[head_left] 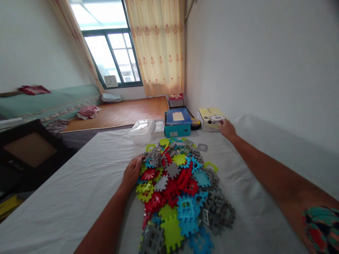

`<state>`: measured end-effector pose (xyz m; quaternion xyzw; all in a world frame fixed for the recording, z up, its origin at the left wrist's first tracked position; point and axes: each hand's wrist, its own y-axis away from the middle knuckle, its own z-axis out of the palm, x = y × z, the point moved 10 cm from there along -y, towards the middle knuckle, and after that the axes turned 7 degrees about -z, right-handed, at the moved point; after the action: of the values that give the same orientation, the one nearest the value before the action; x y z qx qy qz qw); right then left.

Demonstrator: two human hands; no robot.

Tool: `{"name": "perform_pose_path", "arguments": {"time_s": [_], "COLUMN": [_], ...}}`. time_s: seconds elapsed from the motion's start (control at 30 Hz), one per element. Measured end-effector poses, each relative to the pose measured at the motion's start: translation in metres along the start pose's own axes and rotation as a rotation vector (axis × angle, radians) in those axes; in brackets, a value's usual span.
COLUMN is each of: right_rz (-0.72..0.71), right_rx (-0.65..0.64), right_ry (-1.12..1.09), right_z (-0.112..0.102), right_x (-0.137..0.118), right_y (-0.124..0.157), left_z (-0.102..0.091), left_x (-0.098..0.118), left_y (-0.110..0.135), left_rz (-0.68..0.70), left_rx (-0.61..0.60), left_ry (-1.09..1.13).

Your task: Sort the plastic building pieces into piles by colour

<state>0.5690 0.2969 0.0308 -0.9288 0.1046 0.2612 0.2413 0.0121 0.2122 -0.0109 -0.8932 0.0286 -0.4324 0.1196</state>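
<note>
A heap of flat interlocking plastic tiles (180,187) in red, blue, lime and grey lies on a white sheet (79,183). My left hand (131,173) rests on the heap's left edge, its fingers curled down onto the tiles. My right hand (227,128) is stretched far forward and touches a yellow cartoon-printed box (211,118) at the far edge; its fingers are mostly hidden behind the hand.
Along the far edge stand a teal and blue box (178,123), a clear plastic lid (141,128), a small white container (159,127) and a round tin (196,123). A white wall runs along the right. Beyond are a wooden platform, a green bed, a curtained window, a dark frame at the left.
</note>
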Motion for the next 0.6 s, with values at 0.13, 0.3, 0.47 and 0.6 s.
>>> {"name": "perform_pose_path", "arguments": {"time_s": [0.13, 0.3, 0.47, 0.6], "right_rz": [-0.458, -0.517, -0.464, -0.369], "right_rx": [-0.722, -0.655, -0.299, -0.074], "right_ry": [-0.092, -0.047, 0.056, 0.195], "right_z": [0.078, 0.084, 0.062, 0.04], "right_x": [-0.077, -0.088, -0.063, -0.028], "right_y": [0.071, 0.102, 0.095, 0.079], "left_z": [0.002, 0.003, 0.004, 0.003], "left_x": [0.002, 0.001, 0.005, 0.006], "left_y": [0.0, -0.002, 0.0, 0.001], "left_rz": [0.011, 0.021, 0.061, 0.058], "left_rx": [-0.014, -0.011, -0.004, 0.003], "left_ry": [-0.006, -0.011, -0.015, -0.024]}}
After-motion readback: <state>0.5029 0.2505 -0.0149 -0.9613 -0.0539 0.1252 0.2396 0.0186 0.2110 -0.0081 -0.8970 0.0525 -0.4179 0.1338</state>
